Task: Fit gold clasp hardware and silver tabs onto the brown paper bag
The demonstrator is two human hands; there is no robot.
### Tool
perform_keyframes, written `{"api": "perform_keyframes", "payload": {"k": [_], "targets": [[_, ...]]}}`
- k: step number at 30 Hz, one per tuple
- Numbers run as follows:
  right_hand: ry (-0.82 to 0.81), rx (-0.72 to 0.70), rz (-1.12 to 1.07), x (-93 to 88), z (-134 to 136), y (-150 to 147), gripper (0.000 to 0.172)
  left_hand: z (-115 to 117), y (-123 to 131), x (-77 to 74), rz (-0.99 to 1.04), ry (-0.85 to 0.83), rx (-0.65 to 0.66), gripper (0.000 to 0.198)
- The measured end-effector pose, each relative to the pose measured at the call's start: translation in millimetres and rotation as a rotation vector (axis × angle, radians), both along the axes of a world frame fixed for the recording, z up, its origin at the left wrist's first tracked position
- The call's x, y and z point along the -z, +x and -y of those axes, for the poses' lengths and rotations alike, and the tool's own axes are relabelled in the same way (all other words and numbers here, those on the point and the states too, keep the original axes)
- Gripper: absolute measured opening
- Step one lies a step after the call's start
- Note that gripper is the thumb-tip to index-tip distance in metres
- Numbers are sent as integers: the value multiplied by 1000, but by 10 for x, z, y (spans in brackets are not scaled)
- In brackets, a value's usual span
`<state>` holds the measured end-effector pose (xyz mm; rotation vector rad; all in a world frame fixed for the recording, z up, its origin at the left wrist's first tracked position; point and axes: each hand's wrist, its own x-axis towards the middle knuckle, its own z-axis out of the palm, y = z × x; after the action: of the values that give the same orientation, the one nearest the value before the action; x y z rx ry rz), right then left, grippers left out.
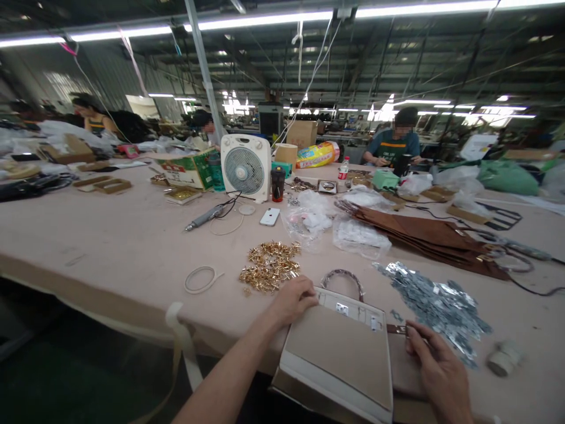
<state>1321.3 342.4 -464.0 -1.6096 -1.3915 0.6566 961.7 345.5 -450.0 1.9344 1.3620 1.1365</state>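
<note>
A beige-lined handbag (pixel 339 350) lies at the table's front edge, with its brown loop handle (pixel 346 272) standing out at the far side. Small silver metal plates (pixel 341 308) show along its upper edge. My left hand (pixel 296 300) is closed over the bag's upper left corner, its fingertips partly hidden. On the other side, my right hand (pixel 436 362) pinches the end of a short brown strap (pixel 396 329) with metal hardware, which sticks out from the bag's right side. Loose gold fasteners (pixel 270 266) lie beyond my left hand, and a heap of silver metal plates (pixel 435 303) beyond my right.
Brown bag pieces (pixel 424 235) are stacked at the right. Farther back stand a box fan (pixel 245 168), a dark cup (pixel 278 184) and a phone (pixel 269 217). An electric screwdriver (pixel 205 218) and a tape ring (pixel 200 280) lie left. A co-worker (pixel 395 144) sits opposite.
</note>
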Motion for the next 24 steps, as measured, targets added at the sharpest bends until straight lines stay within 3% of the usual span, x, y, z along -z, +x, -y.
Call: {"api": "perform_keyframes", "payload": {"k": [6, 12, 18, 24], "targets": [[86, -276, -107, -199, 96, -631, 46, 77, -3, 23, -19, 16, -50, 9], [93, -496, -170, -408, -117, -1328, 38, 105, -31, 25, -101, 5, -45, 55], [65, -632, -54, -273, -398, -1703, 33, 96, -30, 70, -83, 15, -86, 52], [119, -640, 61, -216, -388, -1791, 29, 88, -36, 126, -68, 70, -103, 45]]}}
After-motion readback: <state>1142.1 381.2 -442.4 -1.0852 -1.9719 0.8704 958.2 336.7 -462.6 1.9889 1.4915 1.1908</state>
